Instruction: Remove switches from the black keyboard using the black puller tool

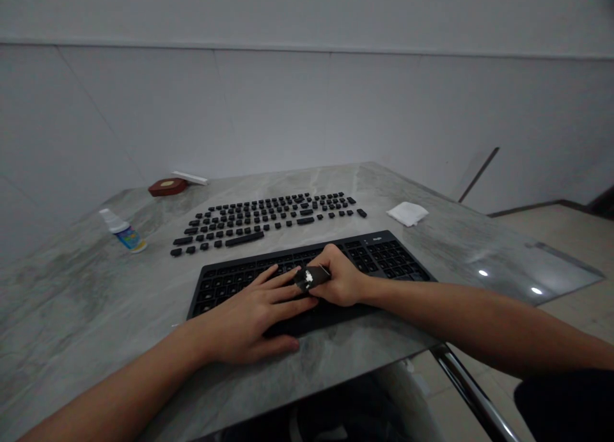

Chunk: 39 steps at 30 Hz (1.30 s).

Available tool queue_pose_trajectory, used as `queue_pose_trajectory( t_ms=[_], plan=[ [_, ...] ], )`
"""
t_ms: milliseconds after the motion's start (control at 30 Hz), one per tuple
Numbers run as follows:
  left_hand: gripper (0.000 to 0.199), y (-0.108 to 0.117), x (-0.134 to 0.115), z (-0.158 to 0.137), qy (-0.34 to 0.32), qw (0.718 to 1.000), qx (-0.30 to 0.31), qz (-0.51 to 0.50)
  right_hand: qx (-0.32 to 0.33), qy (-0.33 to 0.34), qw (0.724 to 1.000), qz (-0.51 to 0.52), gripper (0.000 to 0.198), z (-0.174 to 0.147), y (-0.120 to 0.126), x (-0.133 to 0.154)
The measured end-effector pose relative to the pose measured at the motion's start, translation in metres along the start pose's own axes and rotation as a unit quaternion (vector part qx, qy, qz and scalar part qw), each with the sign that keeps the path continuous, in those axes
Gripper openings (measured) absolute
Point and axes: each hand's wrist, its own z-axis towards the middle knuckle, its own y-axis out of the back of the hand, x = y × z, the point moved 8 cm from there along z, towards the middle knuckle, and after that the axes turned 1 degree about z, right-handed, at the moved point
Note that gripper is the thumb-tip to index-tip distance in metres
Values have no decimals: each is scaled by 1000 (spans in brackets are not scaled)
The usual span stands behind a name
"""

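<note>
A black keyboard with its keycaps off lies in front of me on the table. My left hand rests flat across its lower middle, fingers spread, the thumb over the front edge. Closed around a short dark tool with a white patch on it, my right hand is over the middle of the keyboard. The tool's far end is at my left fingertips, and its exact kind is hard to make out. Behind the keyboard, the loose black keycaps are laid out in rows.
A spray bottle lies at the left of the marble-patterned table. At the back left are a reddish-brown box and a white strip. A folded white tissue lies to the right. The wall stands behind.
</note>
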Motion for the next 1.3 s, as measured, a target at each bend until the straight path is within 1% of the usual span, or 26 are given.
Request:
queue_pose_trajectory(
  t_ms=[100,167,233,367,400,533,633,700,767,867,967,1000,1033,1133,1233,1300],
  plan=[
    [42,0,1,7,11,999,-44,-14,-6,-22,1000,7,30,0,0,-4],
    [29,-1,3,11,13,996,-86,-37,-4,-26,1000,9,30,0,0,-5],
    [22,-2,5,13,12,991,-124,-55,-15,-26,999,16,30,1,2,-6],
    [21,-1,11,15,14,982,-180,-58,-111,-44,991,66,30,3,17,-15],
    [20,0,11,15,12,980,-190,-59,-122,-49,989,73,31,4,19,-18],
    [18,9,14,12,21,970,-228,-80,-116,-43,989,80,32,7,20,-20],
    [16,20,20,6,56,957,-276,-65,-142,-32,985,88,33,6,27,-18],
    [22,28,25,-1,86,947,-306,-45,-171,-36,982,78,34,4,34,-17],
    [28,35,32,-8,114,939,-323,-22,-202,-43,976,71,34,3,40,-16],
    [19,47,51,-19,159,931,-326,43,-233,-48,968,81,33,2,45,-16],
    [16,62,85,-27,213,911,-336,108,-230,-66,967,86,34,3,43,-20],
    [16,65,96,-26,218,910,-333,119,-227,-71,968,84,34,4,41,-21],
    [17,67,107,-22,211,914,-323,125,-225,-74,968,82,35,4,41,-22],
    [17,59,129,0,153,941,-275,126,-228,-73,968,78,35,4,40,-24],
    [15,46,140,17,116,956,-244,118,-238,-73,966,73,34,4,42,-26],
    [14,38,143,22,100,962,-228,108,-238,-71,966,69,34,3,42,-27]
  ],
)
